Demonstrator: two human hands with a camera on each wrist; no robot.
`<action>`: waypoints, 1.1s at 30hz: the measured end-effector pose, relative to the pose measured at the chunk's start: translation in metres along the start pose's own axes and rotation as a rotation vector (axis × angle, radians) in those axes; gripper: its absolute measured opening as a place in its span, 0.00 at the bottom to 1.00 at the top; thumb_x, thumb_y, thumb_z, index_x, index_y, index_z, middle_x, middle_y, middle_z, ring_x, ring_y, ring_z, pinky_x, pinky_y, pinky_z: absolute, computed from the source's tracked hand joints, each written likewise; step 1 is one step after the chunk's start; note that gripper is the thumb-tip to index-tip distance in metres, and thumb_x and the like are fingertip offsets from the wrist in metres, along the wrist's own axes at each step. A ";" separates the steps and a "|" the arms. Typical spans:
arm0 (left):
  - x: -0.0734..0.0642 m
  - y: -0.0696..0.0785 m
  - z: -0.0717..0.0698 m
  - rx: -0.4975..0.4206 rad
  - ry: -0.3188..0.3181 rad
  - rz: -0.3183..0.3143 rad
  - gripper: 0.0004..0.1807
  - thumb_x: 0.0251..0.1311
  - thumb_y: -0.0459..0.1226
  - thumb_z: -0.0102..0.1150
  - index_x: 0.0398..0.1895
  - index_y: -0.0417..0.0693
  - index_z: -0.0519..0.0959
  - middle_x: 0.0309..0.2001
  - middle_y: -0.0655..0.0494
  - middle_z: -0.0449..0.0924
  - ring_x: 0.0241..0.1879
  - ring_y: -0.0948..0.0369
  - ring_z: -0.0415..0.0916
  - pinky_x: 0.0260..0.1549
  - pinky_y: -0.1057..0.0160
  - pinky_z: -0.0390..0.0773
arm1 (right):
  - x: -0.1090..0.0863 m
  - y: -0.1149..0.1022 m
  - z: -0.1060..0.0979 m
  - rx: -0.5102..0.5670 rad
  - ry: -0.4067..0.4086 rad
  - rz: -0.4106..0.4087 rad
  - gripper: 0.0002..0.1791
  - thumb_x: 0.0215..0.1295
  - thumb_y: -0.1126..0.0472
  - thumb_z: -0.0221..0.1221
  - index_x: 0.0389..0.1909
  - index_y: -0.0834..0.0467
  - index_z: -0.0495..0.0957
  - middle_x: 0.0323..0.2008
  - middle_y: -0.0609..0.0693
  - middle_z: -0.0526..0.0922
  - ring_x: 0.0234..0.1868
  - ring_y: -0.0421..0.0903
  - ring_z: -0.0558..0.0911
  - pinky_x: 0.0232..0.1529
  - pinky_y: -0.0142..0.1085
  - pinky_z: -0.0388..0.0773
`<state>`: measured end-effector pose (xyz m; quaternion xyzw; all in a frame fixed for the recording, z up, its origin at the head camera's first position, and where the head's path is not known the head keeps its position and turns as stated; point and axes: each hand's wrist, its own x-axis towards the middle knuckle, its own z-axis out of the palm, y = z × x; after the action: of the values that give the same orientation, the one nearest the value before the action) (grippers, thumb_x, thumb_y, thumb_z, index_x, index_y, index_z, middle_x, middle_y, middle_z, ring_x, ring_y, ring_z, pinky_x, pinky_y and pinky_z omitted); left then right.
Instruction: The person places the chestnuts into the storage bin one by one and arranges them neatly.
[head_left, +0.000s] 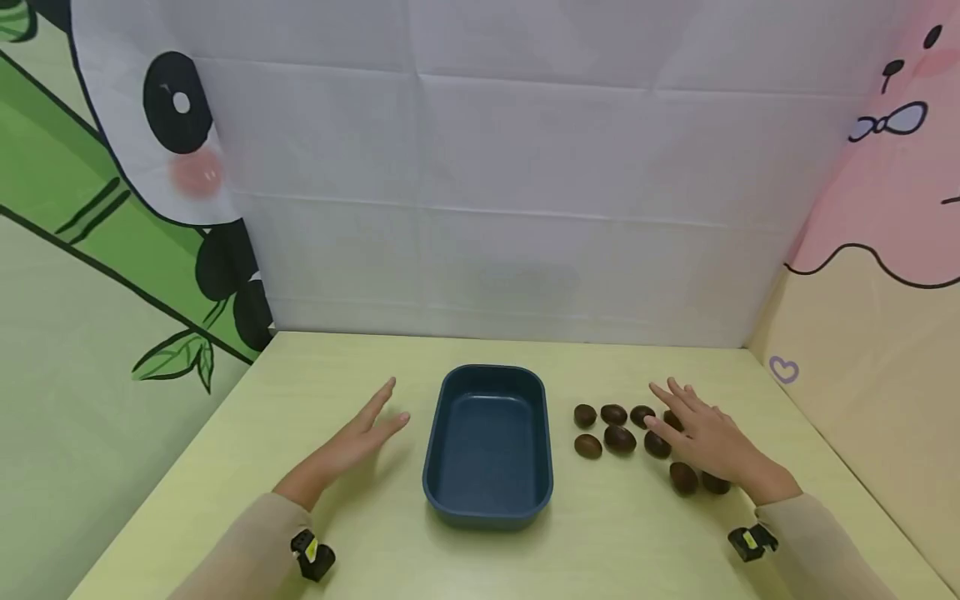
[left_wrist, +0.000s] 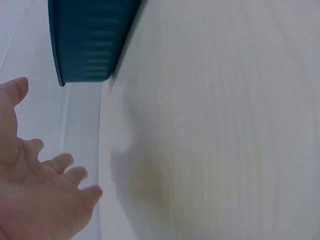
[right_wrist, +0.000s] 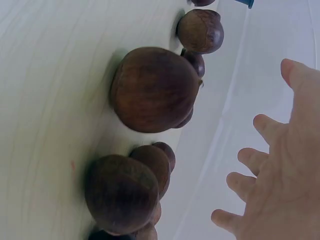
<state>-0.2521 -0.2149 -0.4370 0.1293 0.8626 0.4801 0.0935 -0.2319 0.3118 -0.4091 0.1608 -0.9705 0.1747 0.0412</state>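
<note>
Several brown chestnuts (head_left: pixel 619 439) lie in loose rows on the table, right of a dark blue rectangular tray (head_left: pixel 487 517). Over the right end of those rows my right hand (head_left: pixel 708 437) hovers with fingers spread, holding nothing; it hides parts of some nuts in the head view. The right wrist view shows a large chestnut (right_wrist: pixel 155 90) close up, the fingers beside and above it. To the left of the tray, my left hand (head_left: pixel 348 446) is held in the air with straight fingers and thumb apart, its palm turned toward the tray. The tray has nothing inside.
The pale yellow table (head_left: pixel 360 550) meets a white cloth wall (head_left: pixel 525 208) at the back. A green printed panel (head_left: pixel 90 375) with a panda stands at the left, and a pink and cream panel (head_left: pixel 885 358) at the right. Each wrist carries a small black camera.
</note>
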 end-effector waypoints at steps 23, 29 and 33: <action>0.006 0.005 0.042 -0.617 -0.116 -0.031 0.35 0.73 0.36 0.55 0.78 0.39 0.53 0.76 0.38 0.53 0.72 0.47 0.59 0.64 0.59 0.67 | 0.006 -0.005 0.011 0.226 0.000 -0.082 0.34 0.78 0.45 0.49 0.73 0.64 0.62 0.72 0.67 0.61 0.71 0.68 0.60 0.63 0.66 0.62; 0.008 0.006 0.042 -0.631 -0.112 -0.024 0.35 0.73 0.36 0.55 0.78 0.40 0.54 0.76 0.39 0.53 0.73 0.47 0.58 0.65 0.58 0.66 | 0.010 -0.014 0.015 0.267 0.026 -0.121 0.31 0.76 0.48 0.54 0.70 0.63 0.66 0.67 0.62 0.70 0.67 0.62 0.69 0.58 0.59 0.71; 0.010 0.007 0.043 -0.644 -0.095 -0.032 0.34 0.73 0.35 0.55 0.78 0.41 0.55 0.76 0.39 0.54 0.72 0.47 0.58 0.64 0.59 0.67 | 0.015 -0.020 0.019 0.256 0.041 -0.141 0.29 0.75 0.48 0.56 0.68 0.61 0.70 0.65 0.58 0.74 0.65 0.60 0.72 0.56 0.57 0.73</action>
<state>-0.2484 -0.1736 -0.4540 0.1017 0.6630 0.7202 0.1772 -0.2396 0.2831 -0.4180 0.2290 -0.9255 0.2971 0.0524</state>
